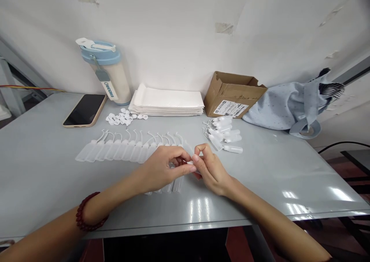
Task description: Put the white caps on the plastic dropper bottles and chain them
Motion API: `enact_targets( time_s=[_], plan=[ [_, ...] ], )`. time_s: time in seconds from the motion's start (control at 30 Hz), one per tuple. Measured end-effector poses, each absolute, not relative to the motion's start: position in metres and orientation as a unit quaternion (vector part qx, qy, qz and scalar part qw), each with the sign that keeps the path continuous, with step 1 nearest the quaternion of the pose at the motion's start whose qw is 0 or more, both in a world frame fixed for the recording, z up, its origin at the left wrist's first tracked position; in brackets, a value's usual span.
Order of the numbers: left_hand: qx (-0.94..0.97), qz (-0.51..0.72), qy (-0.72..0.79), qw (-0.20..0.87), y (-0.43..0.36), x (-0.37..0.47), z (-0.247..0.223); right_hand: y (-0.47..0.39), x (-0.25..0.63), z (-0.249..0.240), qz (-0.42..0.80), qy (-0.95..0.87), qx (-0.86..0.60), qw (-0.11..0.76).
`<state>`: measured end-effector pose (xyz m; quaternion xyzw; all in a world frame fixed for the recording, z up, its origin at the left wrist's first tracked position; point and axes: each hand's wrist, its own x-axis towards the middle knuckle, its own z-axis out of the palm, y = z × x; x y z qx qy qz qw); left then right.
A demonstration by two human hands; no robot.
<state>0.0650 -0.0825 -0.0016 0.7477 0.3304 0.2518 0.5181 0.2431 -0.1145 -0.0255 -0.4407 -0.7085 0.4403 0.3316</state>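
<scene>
My left hand [166, 167] and my right hand [212, 171] meet above the table, fingers pinched together on a small white piece [190, 163] that they mostly hide. To the left, a row of translucent white tubes [115, 151] with thin curved strings lies side by side, partly behind my left hand. More translucent pieces [177, 185] show below that hand. Beyond my right hand is a loose pile of similar small tubes [224, 131]. Several small white caps [120, 117] lie in a heap at the back left.
A phone [85, 110] and a tumbler [111, 75] stand at the back left of the grey table [274, 177]. White paper envelopes [170, 100], an open cardboard box [231, 94] and a light blue cloth bag [280, 105] are along the wall.
</scene>
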Motion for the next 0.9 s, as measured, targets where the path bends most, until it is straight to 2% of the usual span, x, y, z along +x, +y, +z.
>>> enact_targets(
  time_s=[0.2, 0.27, 0.43, 0.63, 0.9],
  plan=[
    [0.887, 0.309, 0.185, 0.287, -0.081, 0.058, -0.009, -0.114, 0.242, -0.020, 0.457, -0.707, -0.436, 0.319],
    [0.897, 0.334, 0.154, 0.246, -0.082, 0.057, -0.012, -0.114, 0.242, -0.018, 0.473, -0.694, -0.433, 0.327],
    [0.885, 0.286, 0.201, 0.306, -0.085, 0.059, -0.006, -0.114, 0.243, -0.021, 0.448, -0.707, -0.436, 0.330],
    [0.885, 0.203, 0.243, 0.340, -0.086, 0.062, -0.004, -0.113, 0.243, -0.024, 0.356, -0.772, -0.428, 0.308],
    [0.820, 0.154, 0.301, 0.462, -0.091, 0.063, -0.004, -0.114, 0.241, -0.025, 0.187, -0.829, -0.407, 0.336]
  ],
)
